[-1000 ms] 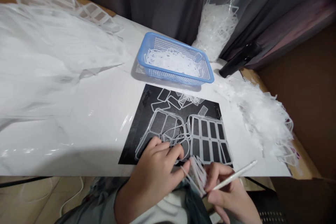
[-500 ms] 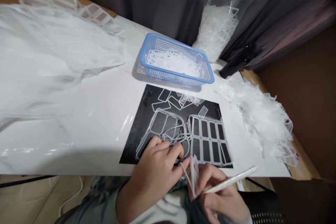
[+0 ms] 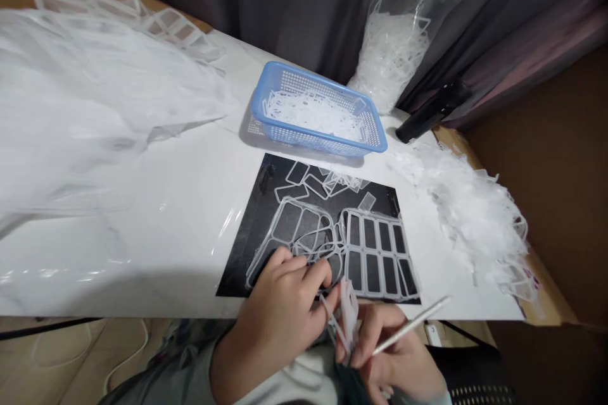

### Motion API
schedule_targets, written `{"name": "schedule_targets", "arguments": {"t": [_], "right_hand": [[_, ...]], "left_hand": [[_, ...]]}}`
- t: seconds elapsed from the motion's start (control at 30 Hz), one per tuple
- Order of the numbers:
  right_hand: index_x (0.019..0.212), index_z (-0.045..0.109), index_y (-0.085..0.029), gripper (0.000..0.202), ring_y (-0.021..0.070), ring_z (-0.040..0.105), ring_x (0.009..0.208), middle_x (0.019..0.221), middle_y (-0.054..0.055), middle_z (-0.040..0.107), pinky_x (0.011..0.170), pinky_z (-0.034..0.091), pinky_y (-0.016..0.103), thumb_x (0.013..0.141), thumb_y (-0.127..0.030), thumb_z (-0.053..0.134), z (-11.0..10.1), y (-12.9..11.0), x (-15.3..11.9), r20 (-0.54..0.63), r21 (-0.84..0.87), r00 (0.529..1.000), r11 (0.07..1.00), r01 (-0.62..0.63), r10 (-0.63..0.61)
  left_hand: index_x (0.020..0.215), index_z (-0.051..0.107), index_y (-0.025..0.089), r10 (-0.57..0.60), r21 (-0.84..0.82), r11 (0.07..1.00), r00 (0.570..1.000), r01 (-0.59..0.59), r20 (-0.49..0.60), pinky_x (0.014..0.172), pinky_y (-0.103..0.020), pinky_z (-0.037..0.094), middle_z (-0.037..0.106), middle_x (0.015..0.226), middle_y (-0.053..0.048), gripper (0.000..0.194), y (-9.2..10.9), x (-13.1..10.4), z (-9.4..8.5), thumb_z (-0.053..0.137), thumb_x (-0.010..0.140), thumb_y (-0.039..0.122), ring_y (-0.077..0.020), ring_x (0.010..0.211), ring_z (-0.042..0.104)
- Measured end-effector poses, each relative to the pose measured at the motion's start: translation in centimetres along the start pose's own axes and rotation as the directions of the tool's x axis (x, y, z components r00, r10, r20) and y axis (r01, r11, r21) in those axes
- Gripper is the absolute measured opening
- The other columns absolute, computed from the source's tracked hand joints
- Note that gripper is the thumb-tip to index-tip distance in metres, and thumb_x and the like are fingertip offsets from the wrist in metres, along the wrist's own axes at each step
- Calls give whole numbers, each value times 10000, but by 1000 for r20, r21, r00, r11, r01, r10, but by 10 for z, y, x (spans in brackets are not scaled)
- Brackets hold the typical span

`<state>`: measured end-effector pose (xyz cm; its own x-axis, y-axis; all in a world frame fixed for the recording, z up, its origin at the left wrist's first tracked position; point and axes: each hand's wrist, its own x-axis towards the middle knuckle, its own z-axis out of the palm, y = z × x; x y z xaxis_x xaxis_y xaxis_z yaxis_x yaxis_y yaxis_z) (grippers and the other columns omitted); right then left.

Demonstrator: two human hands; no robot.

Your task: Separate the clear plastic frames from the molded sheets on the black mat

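My left hand (image 3: 285, 313) is closed, its thumb and forefinger pinching the edge of a folded translucent plastic frame strip (image 3: 350, 313) at the table's front edge. The other fingers rest over the black mat (image 3: 232, 266). My right hand (image 3: 396, 345) is closed too, fingertips on the lower end of that strip. It also grips a thin white pen-shaped stick (image 3: 418, 323), which points up to the right; its other end is hidden in the fingers. On the mat lie a large-celled frame sheet (image 3: 280, 237), a sheet with narrow cells (image 3: 364, 253) and loose rectangular outlines (image 3: 294, 192).
Behind the mat stands a blue mesh basket (image 3: 323, 133) with white plastic pieces inside. A clear bag (image 3: 389, 57) of similar pieces and a black cylinder (image 3: 427, 117) are farther back. White plastic heaps lie left (image 3: 95, 101) and right (image 3: 475, 209).
My right hand has shifted slightly left, and the stick's outer end has moved left. The folded strip has turned a little between my hands. My left hand has stayed nearly still.
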<state>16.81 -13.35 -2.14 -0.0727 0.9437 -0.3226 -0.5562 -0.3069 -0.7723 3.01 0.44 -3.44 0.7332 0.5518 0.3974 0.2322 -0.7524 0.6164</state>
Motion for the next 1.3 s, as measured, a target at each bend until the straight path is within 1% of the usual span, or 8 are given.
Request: {"name": "schedule_targets", "arguments": {"t": [0.13, 0.27, 0.43, 0.5, 0.6, 0.7, 1.0, 1.3], "right_hand": [[873, 652, -199, 212, -7, 491, 363, 894, 42, 693, 318, 276, 92, 866, -402, 712, -7, -10, -8, -212, -47, 960, 983, 176, -182], [875, 634, -231, 146, -22, 397, 364, 892, 5, 668, 329, 332, 90, 902, -371, 669, -14, -34, -11, -491, -178, 752, 896, 408, -440], [815, 634, -218, 202, 29, 492, 455, 923, 15, 658, 378, 427, 123, 849, -395, 723, -24, -43, -9, -626, -402, 543, 828, 390, -560], [819, 652, -215, 168, 63, 558, 504, 963, 37, 682, 416, 461, 161, 871, -367, 698, -27, -40, -9, -560, -552, 591, 793, 256, -581], [868, 710, -221, 92, 120, 637, 654, 925, 44, 705, 551, 512, 201, 886, -308, 689, -27, -38, -9, -374, -778, 790, 629, 18, -485], [881, 727, -247, 51, 146, 652, 831, 865, 14, 696, 730, 507, 215, 894, -275, 686, -22, -40, -6, -212, -897, 894, 442, -19, -394], [896, 711, -263, 73, 124, 636, 854, 867, -14, 681, 761, 474, 196, 930, -259, 646, -16, -41, 0, -142, -916, 933, 400, 2, -332], [912, 708, -245, 87, 135, 653, 814, 857, 13, 675, 712, 504, 205, 934, -224, 627, -16, -33, 2, -96, -947, 908, 319, 44, -408]], "left_hand": [[775, 522, 193, -27, -55, 998, 1000, 27, 3, 677, -323, 285, 542, 669, 33, 210, 2, -1, -3, 579, 902, 350, -161, 620, 464], [849, 556, 188, -55, -84, 995, 998, 58, 36, 680, -331, 301, 514, 660, 7, 435, 3, -2, -8, 657, 790, 608, -207, 663, 477], [911, 567, 183, -26, -117, 993, 1000, 26, 1, 711, -329, 295, 552, 716, 25, 255, 3, -1, -7, 628, 884, 429, -164, 659, 502], [888, 572, 186, -2, -106, 994, 1000, 2, 2, 725, -326, 290, 562, 727, 36, 138, 2, -1, -4, 602, 917, 318, -145, 664, 507], [873, 581, 188, 51, -62, 997, 999, -50, 20, 738, -333, 285, 574, 743, 32, 101, 0, -1, 0, 571, 940, 263, -154, 700, 509], [858, 588, 193, 138, -2, 990, 988, -138, 75, 719, -341, 263, 554, 744, 22, 145, -3, -2, 2, 513, 974, 236, -167, 711, 483], [869, 635, 205, 245, 2, 969, 962, -247, 124, 669, -327, 231, 466, 707, 20, 174, -7, -5, -2, 499, 969, 166, -153, 678, 413], [910, 644, 216, 271, 12, 962, 955, -274, 121, 663, -331, 240, 472, 685, 35, 123, -7, -6, 0, 536, 965, 200, -147, 677, 424]]}}
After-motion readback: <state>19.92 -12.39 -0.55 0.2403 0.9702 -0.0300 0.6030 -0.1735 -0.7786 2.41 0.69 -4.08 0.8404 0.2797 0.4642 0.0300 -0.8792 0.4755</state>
